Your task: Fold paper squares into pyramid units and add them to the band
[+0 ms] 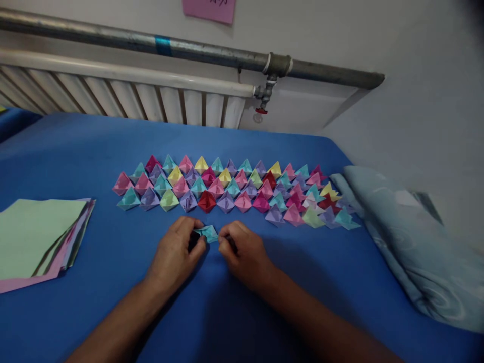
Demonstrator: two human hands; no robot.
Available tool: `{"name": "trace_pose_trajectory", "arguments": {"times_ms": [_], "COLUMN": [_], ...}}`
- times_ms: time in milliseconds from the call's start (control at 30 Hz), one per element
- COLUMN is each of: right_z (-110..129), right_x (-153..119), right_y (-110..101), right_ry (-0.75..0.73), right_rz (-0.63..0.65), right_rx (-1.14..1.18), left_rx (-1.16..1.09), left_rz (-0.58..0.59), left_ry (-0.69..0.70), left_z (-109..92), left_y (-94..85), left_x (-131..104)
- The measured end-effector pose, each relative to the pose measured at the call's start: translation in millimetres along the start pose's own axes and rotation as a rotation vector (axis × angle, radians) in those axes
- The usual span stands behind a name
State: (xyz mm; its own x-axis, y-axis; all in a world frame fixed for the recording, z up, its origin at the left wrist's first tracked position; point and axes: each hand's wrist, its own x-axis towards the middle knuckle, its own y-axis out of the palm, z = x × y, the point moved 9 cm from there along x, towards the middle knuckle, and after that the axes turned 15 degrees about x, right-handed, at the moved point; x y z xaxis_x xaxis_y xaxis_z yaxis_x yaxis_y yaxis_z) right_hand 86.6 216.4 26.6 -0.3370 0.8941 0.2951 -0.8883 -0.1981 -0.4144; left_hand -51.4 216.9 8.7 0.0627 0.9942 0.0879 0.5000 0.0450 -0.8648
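Between my two hands is a small teal paper boat (208,233), folded like the ones behind it. My left hand (177,252) pinches its left end between thumb and fingers. At the right tip, the curled fingers of my right hand (244,252) press together on the paper's edge. Just beyond my hands, several rows of folded paper boats (206,200) in pink, teal, purple, yellow, green and red sit close together on the blue table (113,312).
A stack of coloured paper sheets (41,232), pale green on top, lies at the left. On the right rests a folded grey-blue cloth (408,242). Behind the table are a white radiator (151,101), a metal pipe (113,40) and a red-handled valve (261,111).
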Motion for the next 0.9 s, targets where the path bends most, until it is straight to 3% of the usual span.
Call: {"name": "trace_pose_trajectory", "arguments": {"times_ms": [133, 400, 700, 900], "right_z": [3.3, 14.1, -4.8, -11.0], "right_x": [-2.1, -11.0, -1.4, 12.0], "right_y": [2.8, 11.3, 6.4, 12.9], "right_ry": [-0.016, -0.034, 0.188, 0.188], "right_rz": [0.023, 0.068, 0.001, 0.069], "right_rx": [-0.014, 0.007, 0.17, 0.041], "left_rx": [0.087, 0.095, 0.124, 0.123], "left_rz": [-0.067, -0.049, -0.105, -0.12], "left_ry": [-0.03, -0.065, 0.137, 0.175], "left_z": [3.4, 6.9, -12.6, -14.8], "left_y": [-8.3, -6.2, -7.7, -3.5], "left_x": [-1.3, -3.9, -8.1, -11.4]}}
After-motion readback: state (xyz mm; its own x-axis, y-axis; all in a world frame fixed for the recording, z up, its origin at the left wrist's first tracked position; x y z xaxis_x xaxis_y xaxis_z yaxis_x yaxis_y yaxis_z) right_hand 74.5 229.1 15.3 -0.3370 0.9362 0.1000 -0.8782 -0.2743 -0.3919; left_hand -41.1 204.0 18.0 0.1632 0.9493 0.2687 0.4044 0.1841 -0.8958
